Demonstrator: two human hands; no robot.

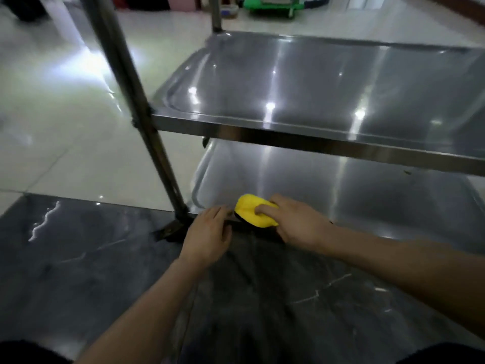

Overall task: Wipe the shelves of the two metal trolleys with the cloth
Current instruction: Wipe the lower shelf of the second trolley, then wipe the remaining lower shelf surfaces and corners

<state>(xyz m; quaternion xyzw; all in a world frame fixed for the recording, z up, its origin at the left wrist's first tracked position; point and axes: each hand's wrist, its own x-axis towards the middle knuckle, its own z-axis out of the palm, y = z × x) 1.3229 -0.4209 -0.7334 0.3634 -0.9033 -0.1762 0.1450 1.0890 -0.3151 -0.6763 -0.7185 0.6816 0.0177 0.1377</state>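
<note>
right hand (296, 223) clutches the yellow cloth (250, 209) at the lower shelf's (354, 198) near left corner, thumb hidden. left hand (207, 232) lies flat, fingers relaxed, on the near rim beside it. upper shelf (315, 82) runs off right, blurred.

The lower shelf (341, 195) is brushed silver-grey, streaked with pale reflections. At its front left corner the cloth (256, 212) is bright yellow, with black showing underneath. Above the lower shelf, the upper shelf (315, 82) is the same steel grey, dotted with white glints. The post (147, 122) to its left looks dull brown-grey. In front of it the dark tiles (78, 258) are charcoal with thin white veins. Left of it the pale tiles (52, 127) are glossy cream. Far beyond it is something vivid green (262, 7).
</note>
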